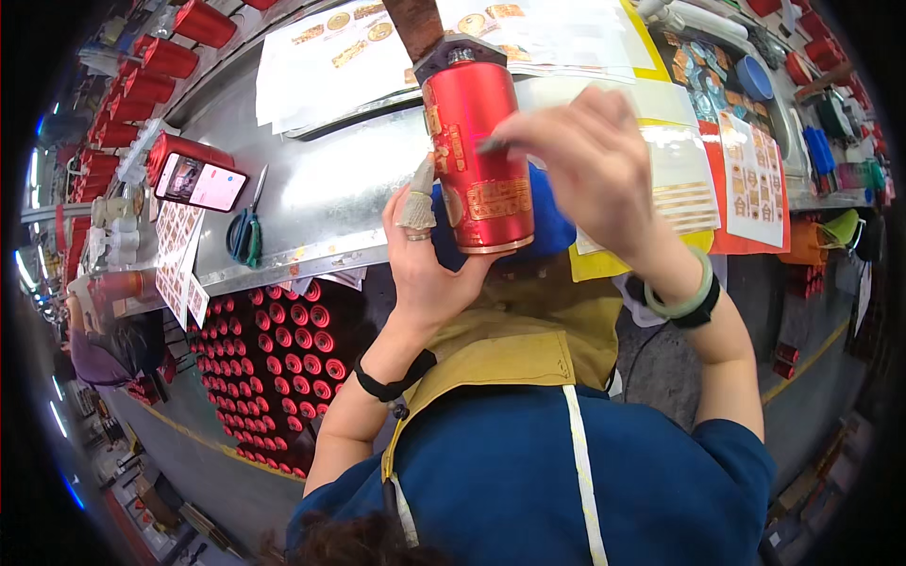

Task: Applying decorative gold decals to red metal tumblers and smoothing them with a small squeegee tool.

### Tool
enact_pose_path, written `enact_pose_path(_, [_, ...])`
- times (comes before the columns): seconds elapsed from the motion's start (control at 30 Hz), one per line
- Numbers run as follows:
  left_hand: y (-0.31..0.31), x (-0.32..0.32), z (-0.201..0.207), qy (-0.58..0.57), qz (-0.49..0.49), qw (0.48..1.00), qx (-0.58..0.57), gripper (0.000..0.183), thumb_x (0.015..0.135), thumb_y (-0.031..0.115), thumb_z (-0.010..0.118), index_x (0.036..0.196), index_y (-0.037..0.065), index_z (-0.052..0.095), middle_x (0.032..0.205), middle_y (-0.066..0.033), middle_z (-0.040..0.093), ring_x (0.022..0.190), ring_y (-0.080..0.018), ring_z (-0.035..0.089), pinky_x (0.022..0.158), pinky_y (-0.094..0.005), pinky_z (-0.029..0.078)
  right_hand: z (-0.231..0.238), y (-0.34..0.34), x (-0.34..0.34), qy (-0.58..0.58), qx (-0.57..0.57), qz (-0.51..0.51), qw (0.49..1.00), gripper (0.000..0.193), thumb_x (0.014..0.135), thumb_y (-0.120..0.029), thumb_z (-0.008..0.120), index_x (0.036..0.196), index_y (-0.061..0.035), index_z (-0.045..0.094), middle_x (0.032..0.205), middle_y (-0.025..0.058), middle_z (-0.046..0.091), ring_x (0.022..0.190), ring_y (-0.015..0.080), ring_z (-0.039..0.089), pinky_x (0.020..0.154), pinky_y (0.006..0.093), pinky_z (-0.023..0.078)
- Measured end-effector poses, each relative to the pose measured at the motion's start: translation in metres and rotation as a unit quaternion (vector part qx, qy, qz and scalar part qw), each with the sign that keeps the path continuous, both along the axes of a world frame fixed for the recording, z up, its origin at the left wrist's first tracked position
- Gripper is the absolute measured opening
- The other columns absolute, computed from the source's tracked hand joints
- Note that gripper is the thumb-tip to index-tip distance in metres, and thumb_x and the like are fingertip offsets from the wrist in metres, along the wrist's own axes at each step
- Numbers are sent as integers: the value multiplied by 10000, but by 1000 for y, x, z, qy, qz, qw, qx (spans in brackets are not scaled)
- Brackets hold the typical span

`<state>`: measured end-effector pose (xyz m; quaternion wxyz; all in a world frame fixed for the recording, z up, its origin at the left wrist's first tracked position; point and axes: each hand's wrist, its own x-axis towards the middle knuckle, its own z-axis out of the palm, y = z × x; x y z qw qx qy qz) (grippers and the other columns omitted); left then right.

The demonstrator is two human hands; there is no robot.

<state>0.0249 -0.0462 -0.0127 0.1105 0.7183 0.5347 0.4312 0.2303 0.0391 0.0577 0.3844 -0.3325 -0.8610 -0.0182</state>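
Note:
A red metallic bottle (pixel 491 203) with gold decals lies in front of me, its neck end against a dark metal bracket (pixel 460 55). My left hand (pixel 429 259) is closed around its left side and base, with pale wrapping on a finger. My right hand (pixel 595 165) is over the bottle's right side, fingers curled and blurred by motion. A small dark tip shows at those fingers, against or just above the red surface; what it is I cannot make out. A blue cloth or pad (pixel 552 222) shows behind the bottle.
Green-handled scissors (pixel 243 236) and a phone (pixel 201 181) lie left on the metal table (pixel 330 179). Decal sheets (pixel 330 61) cover the back; more sheets (pixel 752 170) lie right, near a blue bowl (pixel 755 77). Many red bottles (pixel 283 340) stand below the table.

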Motion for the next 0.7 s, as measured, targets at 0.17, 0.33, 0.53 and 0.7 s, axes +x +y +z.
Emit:
enact_pose_path(0.17, [2,-3,-3,25,-24,999,-22,925,746,190,893,1492,-79,416,1382,-230,578,1268,-367,529,1113,-449,366,-5,-43,-9,29,-57,197,978,215,732,-28,767,926,-119,759,894,-18,740,737,193,594,738,338,430])
enact_pose_path(0.33, [1,-6,-4,22,-27,999,1,937,754,185,885,1499,-100,391,1394,-239,570,1271,-363,535,1117,-444,366,-12,16,5,62,45,6,997,152,795,-105,701,938,-150,726,883,-16,731,734,196,609,744,350,426])
enact_pose_path(0.53, [6,-9,-15,-54,-69,995,-41,954,716,157,893,1498,-74,398,1464,-239,525,1294,-410,502,1139,-478,327,-17,-38,-2,55,-69,163,983,200,777,-76,727,968,-125,759,883,4,747,763,169,639,721,343,460])
enact_pose_path(0.7, [6,-6,-17,-126,-55,989,-53,984,727,126,912,1527,-63,371,1441,-221,555,1305,-355,569,1091,-420,443,-44,-8,5,85,21,23,996,193,800,-35,683,944,-142,756,935,-4,749,786,186,640,811,339,434])
